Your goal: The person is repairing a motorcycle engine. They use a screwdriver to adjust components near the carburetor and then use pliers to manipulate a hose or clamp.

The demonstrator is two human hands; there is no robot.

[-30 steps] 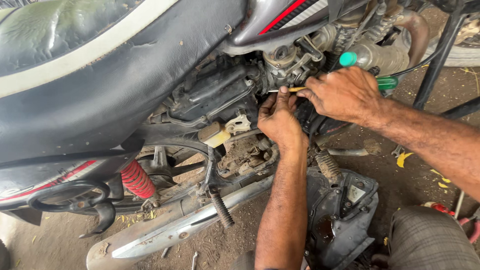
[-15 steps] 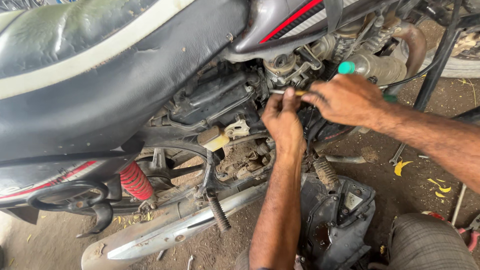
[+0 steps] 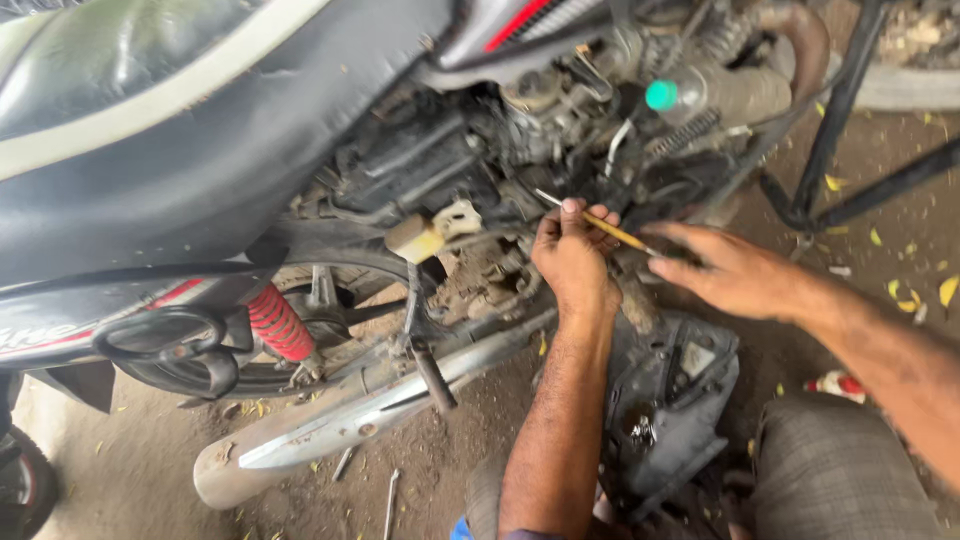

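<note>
A motorcycle with a black seat stands in front of me, its engine area exposed. My left hand reaches up from below and pinches a thin tool with a metal tip and a yellow shaft. The tip points into the engine parts. My right hand comes in from the right with its fingers stretched out. Its fingertips lie beside the tool's yellow end and hold nothing. A green cap shows among the hoses above both hands.
A red rear spring and a silver exhaust pipe lie lower left. A removed black cover rests on the dirt under my arms. Small metal tools and yellow leaves lie on the ground. My knee is lower right.
My right hand has come down and away from the engine and opened. My left hand has dropped slightly and now holds the thin tool alone.
</note>
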